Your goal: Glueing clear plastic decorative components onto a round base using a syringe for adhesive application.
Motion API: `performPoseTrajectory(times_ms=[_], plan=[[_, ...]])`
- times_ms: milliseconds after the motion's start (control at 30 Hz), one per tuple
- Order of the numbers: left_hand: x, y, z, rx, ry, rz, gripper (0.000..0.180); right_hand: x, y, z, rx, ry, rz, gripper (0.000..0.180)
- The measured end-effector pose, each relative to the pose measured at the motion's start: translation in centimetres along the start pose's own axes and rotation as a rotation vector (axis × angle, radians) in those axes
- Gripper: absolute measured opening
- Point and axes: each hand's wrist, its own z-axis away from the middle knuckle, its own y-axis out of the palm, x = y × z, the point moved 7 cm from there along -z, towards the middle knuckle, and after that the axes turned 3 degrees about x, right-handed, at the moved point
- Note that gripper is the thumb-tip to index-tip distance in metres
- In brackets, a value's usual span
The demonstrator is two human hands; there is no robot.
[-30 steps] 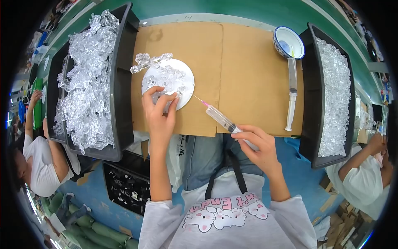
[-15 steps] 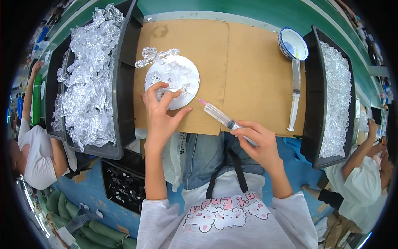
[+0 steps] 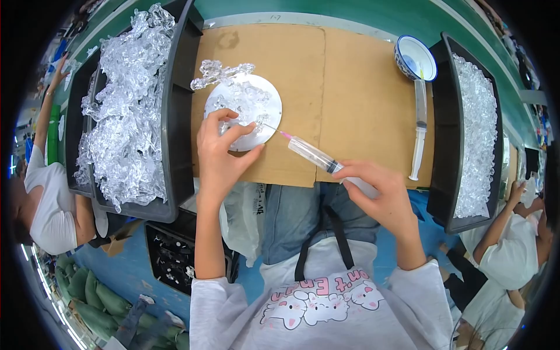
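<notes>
My right hand grips a clear syringe with a pink needle hub. Its thin needle points up and left, the tip among clear plastic pieces on a round white disc. Over the disc's near left part, my left hand has its fingers curved and apart, fingertips at the clear pieces and thumb by the disc's near rim. Whether those fingertips pinch a piece is hard to make out. A branching clear piece overhangs the disc's far edge.
On the left stands a black bin heaped with clear plastic pieces. Another black bin on the right holds smaller clear bits. A second syringe lies with its tip in a blue-and-white bowl. Cardboard covers the table. People work at both sides.
My right hand has shifted slightly right and down along the syringe, the needle staying at the clear pieces. My left hand has barely moved. The view has shifted a little.
</notes>
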Motion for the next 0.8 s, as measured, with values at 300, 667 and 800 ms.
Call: performPoseTrajectory(times_ms=[300, 667, 800], plan=[[0.1, -0.2, -0.4, 0.012, -0.041, 0.04, 0.034, -0.1, -0.5, 0.0, -0.003, -0.034, 0.006, 0.025], [0.2, -0.5, -0.4, 0.02, -0.065, 0.056, 0.037, -0.2, -0.4, -0.2, -0.002, -0.065, 0.011, 0.025], [-0.1, -0.8, -0.6, 0.025, -0.077, 0.072, 0.037, 1.0, -1.1, -0.4, 0.004, -0.066, 0.035, 0.024]])
